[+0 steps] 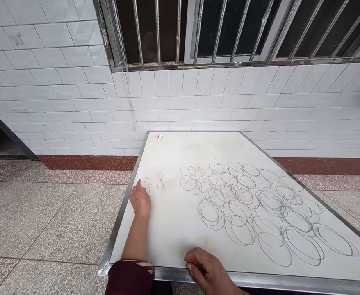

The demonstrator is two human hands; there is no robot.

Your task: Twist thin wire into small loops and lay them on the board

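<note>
Apparently, in the head view, a pale, metal-edged counter (pixel 174 229) stood against a white tiled wall (pixel 53 82), and thin dark rings (pixel 243 200) lay across its middle and right side, many overlapping. On the left part lay a figure-eight loop (pixel 160 181), crossed once at its waist and well apart from the rings. Just left of it lay a second twisted loop (pixel 148 186), beside the fingertips of the left hand (pixel 140 200). That hand reached forward low over the counter near its left edge, back upward, fingers partly extended; whether it pinched the second loop could not be told. A dark red sleeve (pixel 129 278) covered the upper part of that forearm. The right hand (pixel 209 270) was at the near edge, its fingers curled toward the thumb; whether anything was between them could not be told. A small white-and-red object (pixel 159 137) sat near the far left corner, below a barred window (pixel 226 28).
</note>
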